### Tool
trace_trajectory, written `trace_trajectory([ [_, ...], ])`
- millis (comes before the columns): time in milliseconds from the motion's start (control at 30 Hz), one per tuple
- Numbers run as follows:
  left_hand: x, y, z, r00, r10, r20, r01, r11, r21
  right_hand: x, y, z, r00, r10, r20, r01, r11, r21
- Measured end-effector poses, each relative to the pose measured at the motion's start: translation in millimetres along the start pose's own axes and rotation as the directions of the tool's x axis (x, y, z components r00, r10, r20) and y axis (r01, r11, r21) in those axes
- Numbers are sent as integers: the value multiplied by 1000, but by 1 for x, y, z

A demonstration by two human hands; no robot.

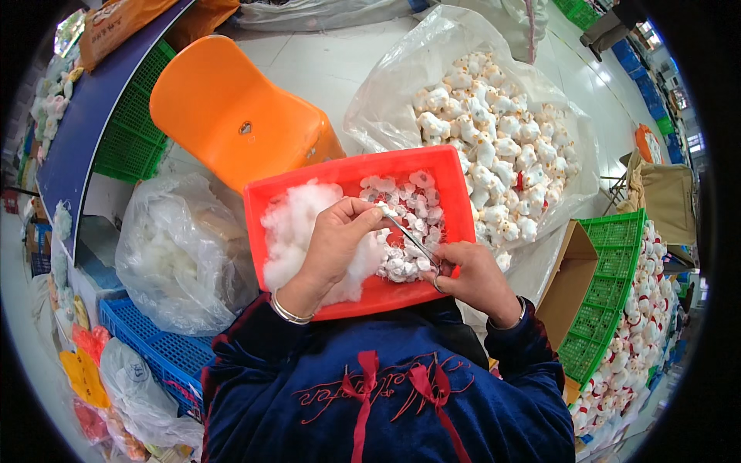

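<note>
Over the red plastic tub [363,303] on my lap, my left hand [333,245] pinches a small white fabric piece [383,208] between thumb and fingers. My right hand [477,279] grips slim metal forceps [412,238] by the handle end, and their tip reaches the piece at my left fingertips. Fluffy white stuffing [297,214] fills the tub's left side, partly hidden by my left hand. Many small, flat white fabric pieces [427,202] lie in the right side, below the forceps.
An orange plastic stool [224,108] stands beyond the tub. Beyond right, a clear bag [378,100] holds many small white plush toys [502,147]. A bag of stuffing [181,247] and a blue crate [154,339] are left; a cardboard box [567,282] and green crates [606,297] are right.
</note>
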State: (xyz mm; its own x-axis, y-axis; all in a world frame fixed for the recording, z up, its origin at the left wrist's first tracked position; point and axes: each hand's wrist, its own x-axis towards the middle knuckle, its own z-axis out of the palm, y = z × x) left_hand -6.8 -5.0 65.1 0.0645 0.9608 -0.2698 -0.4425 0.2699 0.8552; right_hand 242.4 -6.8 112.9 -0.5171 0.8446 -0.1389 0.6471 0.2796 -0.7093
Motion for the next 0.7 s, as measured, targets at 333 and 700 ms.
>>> trace_trajectory([
  [333,-2,-3,-2,1000,14,-16,-13,1000,20,6,0,-5,998,-54,24,52,997,51],
  [700,-4,6,0,997,81,0,-81,996,-48,15,4,0,997,-74,32,68,983,168],
])
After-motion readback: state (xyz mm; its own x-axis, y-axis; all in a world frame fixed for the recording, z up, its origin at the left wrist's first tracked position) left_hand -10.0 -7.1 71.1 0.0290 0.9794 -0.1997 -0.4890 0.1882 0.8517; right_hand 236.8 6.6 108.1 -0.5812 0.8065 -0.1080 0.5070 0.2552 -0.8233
